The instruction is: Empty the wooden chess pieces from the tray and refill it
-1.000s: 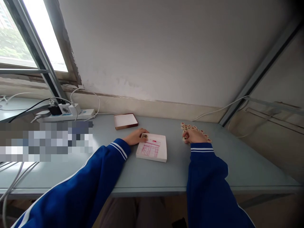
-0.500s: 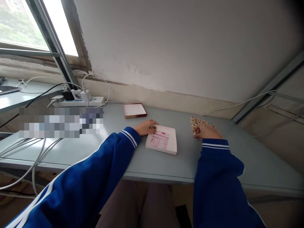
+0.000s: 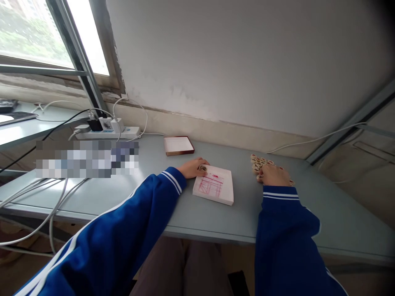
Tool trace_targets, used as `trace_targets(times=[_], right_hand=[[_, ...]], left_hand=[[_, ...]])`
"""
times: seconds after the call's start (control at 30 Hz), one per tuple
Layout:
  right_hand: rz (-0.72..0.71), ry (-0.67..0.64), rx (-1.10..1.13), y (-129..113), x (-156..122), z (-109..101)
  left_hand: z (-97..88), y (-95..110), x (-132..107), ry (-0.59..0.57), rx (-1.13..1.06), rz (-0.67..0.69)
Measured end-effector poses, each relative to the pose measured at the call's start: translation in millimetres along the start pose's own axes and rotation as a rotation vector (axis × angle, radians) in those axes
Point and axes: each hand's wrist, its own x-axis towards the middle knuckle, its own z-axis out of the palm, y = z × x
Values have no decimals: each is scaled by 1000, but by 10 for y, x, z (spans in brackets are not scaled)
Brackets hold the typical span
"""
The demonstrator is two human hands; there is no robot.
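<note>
My left hand (image 3: pixel 193 167) rests at the far left corner of a white square box (image 3: pixel 215 186) printed with a red grid, its fingers pinched on a small round game piece (image 3: pixel 203 168). My right hand (image 3: pixel 273 174) lies on a heap of round wooden game pieces (image 3: pixel 258 161) to the right of the box, fingers curled over them. Both arms wear blue sleeves with white stripes.
A brown-rimmed box lid (image 3: pixel 178 145) lies behind the white box on the grey table (image 3: pixel 216 218). A white power strip (image 3: pixel 106 131) with plugs and cables sits at the back left under the window. Cables hang off the table's left edge. A wall rises behind.
The view has shifted, so everything sits further right and lower in frame. Both hands stay at the same places, the left at the box corner, the right on the pieces.
</note>
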Motion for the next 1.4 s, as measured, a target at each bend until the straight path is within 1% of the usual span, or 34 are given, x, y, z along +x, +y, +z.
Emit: trace_targets(times=[0.07, 0.1, 0.17, 0.2, 0.27, 0.33, 0.37, 0.43, 0.5, 0.57, 0.77, 0.83, 0.87, 0.93, 0.97, 1.0, 1.03, 1.1, 1.17, 1.23, 1.4], right_hand=[[-27, 36, 3, -94, -7, -84], [-78, 62, 37, -172, -17, -135], [-272, 107, 196, -387, -55, -230], [-388, 101, 297, -514, -86, -266], [-579, 23, 444, -767, -165, -295], [-687, -64, 457, -965, -245, -271], [-715, -79, 433, -1031, -277, -245], [-723, -47, 373, -1095, -316, -188], [-699, 13, 331, -1097, -326, -142], [-686, 45, 311, -1082, -318, -114], [-747, 61, 351, -1052, -269, -116], [-707, 107, 326, -975, -231, -146], [-652, 149, 295, -910, -204, -162], [-464, 233, 202, -731, -141, -176], [-350, 244, 147, -627, -109, -169], [-234, 215, 98, -521, -78, -151], [-130, 158, 59, -421, -51, -124], [18, 24, 19, -263, -10, -52], [89, -49, 18, -175, 16, 15], [118, -58, 29, -143, 31, 51], [139, -134, 113, -125, 45, 10]], left_hand=[[-2, 18, -9, 5, 9, -7], [-2, 26, -12, 9, 17, -5], [2, 38, -16, 17, 32, 2], [5, 43, -17, 18, 38, 3], [16, 51, -15, 17, 44, -4], [30, 54, -10, 13, 45, -8], [35, 53, -7, 11, 46, -3], [42, 49, 0, 7, 55, 14], [42, 46, 2, 1, 68, 22], [38, 48, -1, -6, 76, 13], [28, 109, -29, -12, 88, -20], [25, 128, -39, 1, 91, -34], [23, 133, -42, 6, 86, -39], [22, 134, -46, 3, 66, -53], [24, 132, -46, 1, 55, -60], [26, 128, -44, 1, 45, -64], [31, 123, -42, 5, 38, -65], [42, 114, -37, 23, 37, -58], [51, 109, -34, 36, 41, -56], [56, 106, -35, 40, 42, -57], [50, 109, -41, 49, 2, -49]])
